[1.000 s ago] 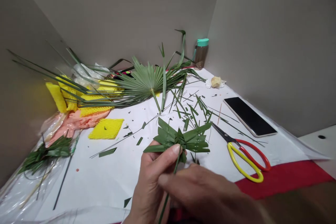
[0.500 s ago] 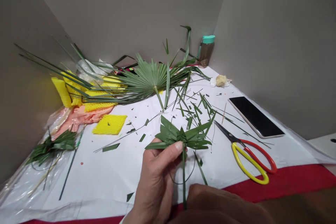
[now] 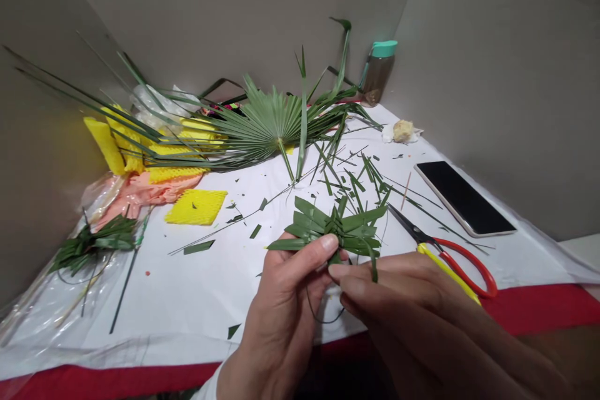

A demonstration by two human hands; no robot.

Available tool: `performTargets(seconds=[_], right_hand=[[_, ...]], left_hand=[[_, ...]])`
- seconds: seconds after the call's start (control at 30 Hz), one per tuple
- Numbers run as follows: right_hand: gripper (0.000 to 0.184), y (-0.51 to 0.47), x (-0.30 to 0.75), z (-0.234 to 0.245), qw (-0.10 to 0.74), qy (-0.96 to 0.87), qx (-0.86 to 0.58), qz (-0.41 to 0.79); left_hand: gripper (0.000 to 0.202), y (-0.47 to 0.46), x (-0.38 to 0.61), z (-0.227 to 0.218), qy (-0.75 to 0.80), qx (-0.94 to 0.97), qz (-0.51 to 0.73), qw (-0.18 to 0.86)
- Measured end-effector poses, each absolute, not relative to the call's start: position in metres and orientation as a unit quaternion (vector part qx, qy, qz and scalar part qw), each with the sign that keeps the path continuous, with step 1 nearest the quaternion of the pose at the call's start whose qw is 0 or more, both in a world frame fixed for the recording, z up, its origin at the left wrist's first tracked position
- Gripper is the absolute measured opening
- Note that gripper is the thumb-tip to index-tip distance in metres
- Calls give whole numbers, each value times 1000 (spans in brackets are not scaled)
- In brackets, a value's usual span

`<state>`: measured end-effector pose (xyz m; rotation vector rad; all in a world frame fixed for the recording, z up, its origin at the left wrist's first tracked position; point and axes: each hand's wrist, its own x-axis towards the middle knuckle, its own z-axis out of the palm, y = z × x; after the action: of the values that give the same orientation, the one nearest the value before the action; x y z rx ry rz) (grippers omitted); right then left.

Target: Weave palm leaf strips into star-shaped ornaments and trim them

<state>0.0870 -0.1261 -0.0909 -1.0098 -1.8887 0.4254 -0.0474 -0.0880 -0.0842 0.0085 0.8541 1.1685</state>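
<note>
Between the thumb and fingers of my left hand [image 3: 295, 281] is a woven palm-leaf piece [image 3: 328, 225], its pointed strips fanning out to both sides. Close against its lower right, my right hand [image 3: 403, 300] pinches a narrow leaf strip [image 3: 374, 259] that curls up past the fingers. The exact pinch point is partly hidden by the fingers. A thin dark loop hangs below the woven piece. Just right of my hands lie scissors [image 3: 419, 237] with one red and one yellow handle, the yellow one partly covered by my right hand.
Behind my hands stand a fan palm leaf [image 3: 276, 122] and leaf scraps [image 3: 351, 181]. A phone [image 3: 464, 197] lies at right, a bottle [image 3: 379, 72] at the back. Yellow foam netting [image 3: 197, 207], pink cloth [image 3: 135, 194] and another leaf piece [image 3: 98, 240] are at left.
My right hand has risen from the table's front edge to the woven piece. The strip that hung straight down is now bent up to the right in its fingers.
</note>
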Motion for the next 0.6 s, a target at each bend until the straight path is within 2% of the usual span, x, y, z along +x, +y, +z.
performTargets(seconds=[0.13,0.3,0.37,0.47,0.5,0.6], right_hand=[[51,-124,83,-94,438,-785,-410,156],[56,-131,81,-103,452,-772,-445,46],[46,-132,75,-103,484,-759,-436,3],[21,-127,69,-97,534,-726,-433,-15],[19,-123,70,-94,544,-722,-426,-12],[30,-114,84,-86,543,-741,-389,59]], left_hand=[[25,-87,-47,-84,405,15,546,733],[22,-86,-48,-88,407,23,529,744],[21,-86,-47,-89,397,28,532,747],[19,-86,-47,-89,385,35,531,755],[18,-86,-47,-89,384,37,528,757],[16,-86,-48,-90,372,48,526,763]])
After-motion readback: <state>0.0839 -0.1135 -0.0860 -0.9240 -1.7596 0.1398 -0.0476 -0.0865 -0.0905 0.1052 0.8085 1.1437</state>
